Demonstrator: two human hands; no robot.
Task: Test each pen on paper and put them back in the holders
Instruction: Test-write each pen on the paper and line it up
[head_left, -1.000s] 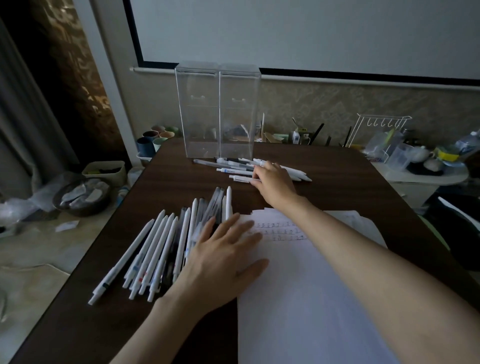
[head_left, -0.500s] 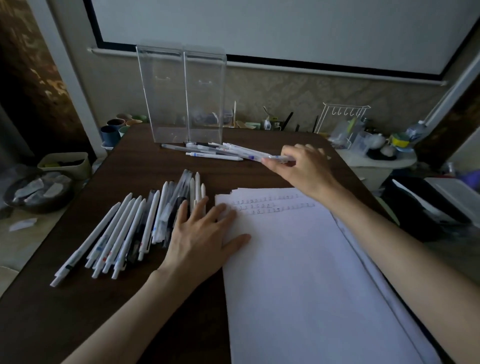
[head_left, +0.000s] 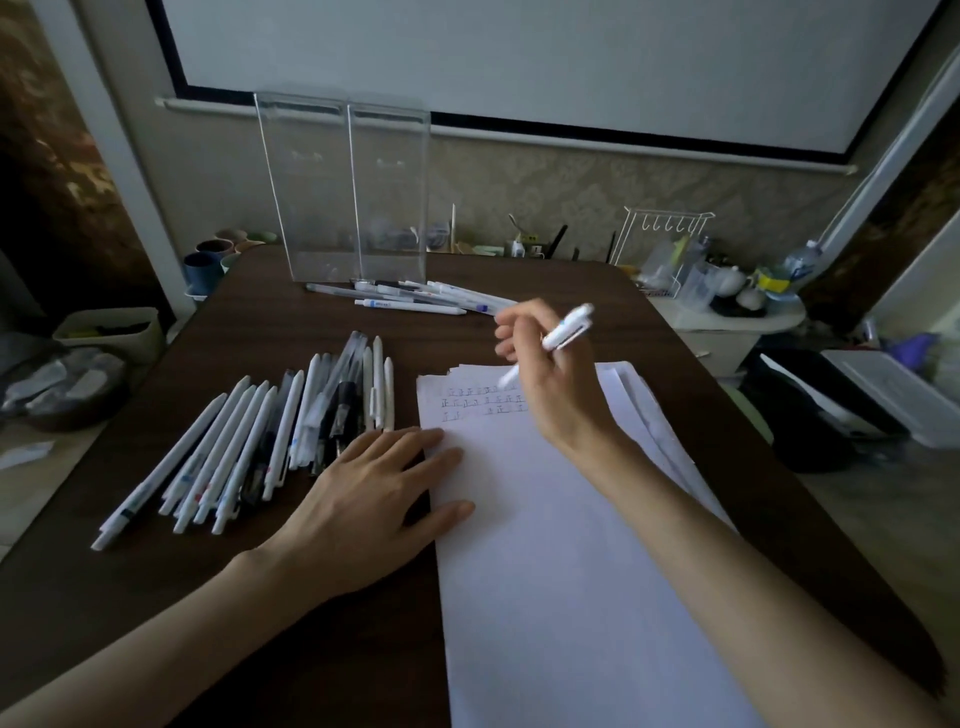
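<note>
Pen pile (head_left: 249, 441) lies at left of dark surface (head_left: 156, 597), pens side by side. Your left hand (head_left: 363, 504) is flat with fingers straight, just right of pen pile, thumb and fingertips on left edge of paper (head_left: 571, 597). Two clear holders (head_left: 343, 187) stand upright at far edge, loose pens (head_left: 415, 301) just before them. Your right hand (head_left: 556, 395) grips white pen (head_left: 569, 327), fingers curled round it, tip over written marks at paper's top. Blurred, so contact unclear.

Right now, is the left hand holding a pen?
No, the left hand rests flat on the paper, while the right hand grips the white pen.
</note>
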